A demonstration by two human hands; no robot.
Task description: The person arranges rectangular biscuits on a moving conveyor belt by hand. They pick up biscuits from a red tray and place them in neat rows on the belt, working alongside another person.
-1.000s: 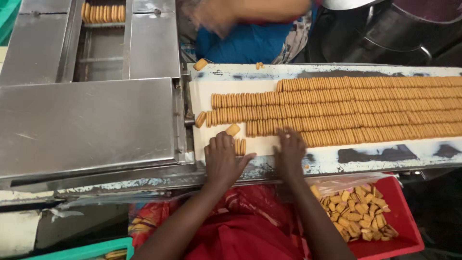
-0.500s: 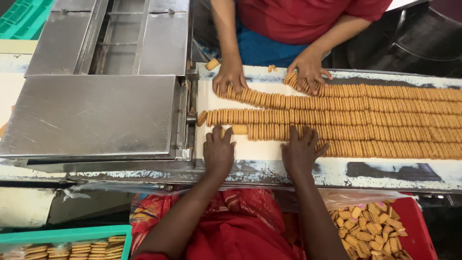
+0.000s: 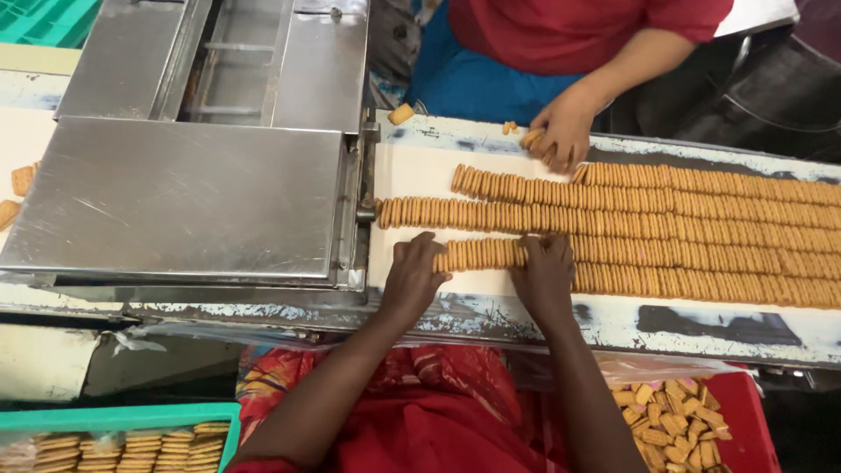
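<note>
Since half a second ago, both hands have closed in on a short stack of biscuits in the conveyor belt's nearest row. Left hand presses its curled fingers against the stack's 9 o'clock end; right hand caps the 3 o'clock end, fingers bent over it. At 12 o'clock, a co-worker's hand grips biscuits by the far row.
</note>
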